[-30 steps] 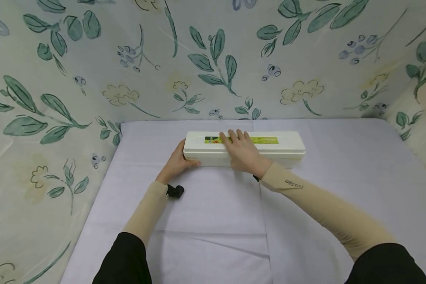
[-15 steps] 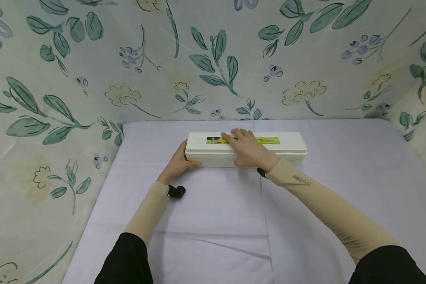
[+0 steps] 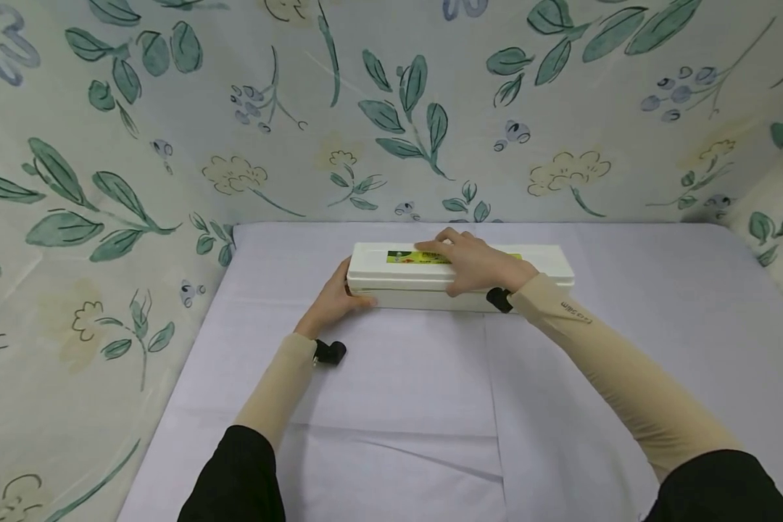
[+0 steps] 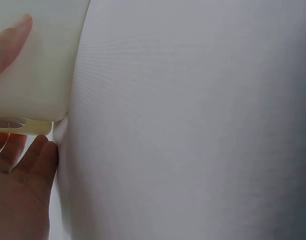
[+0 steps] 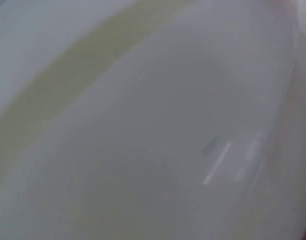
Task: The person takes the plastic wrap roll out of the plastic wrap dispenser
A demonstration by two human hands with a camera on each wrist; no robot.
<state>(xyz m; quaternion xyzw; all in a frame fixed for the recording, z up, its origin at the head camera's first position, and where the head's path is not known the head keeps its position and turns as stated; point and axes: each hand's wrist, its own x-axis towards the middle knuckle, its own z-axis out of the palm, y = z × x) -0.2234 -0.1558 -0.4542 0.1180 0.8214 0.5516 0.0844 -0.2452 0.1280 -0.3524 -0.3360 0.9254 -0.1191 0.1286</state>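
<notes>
Fingers first: the left hand (image 3: 335, 301) has its thumb curled along the front lower edge of the long white box (image 3: 548, 267), the other fingers wrapped around the box's left end, so it's clamped on that end, probably to keep it from sliding. In the left wrist view a fingertip sits on the box (image 4: 40, 65) wall too. The right hand (image 3: 476, 262) lies over the lid at about 12 o'clock, fingers loosely together and bent over the green label (image 3: 404, 257), thumb hooked down the front face. My guess is that it's pressing or prying the lid. The right wrist view is just blur.

The box sits at 12 o'clock on a pale lilac tablecloth (image 3: 398, 406), near the back edge. Floral leaf-print fabric (image 3: 391, 109) walls the table in behind and on both sides.
</notes>
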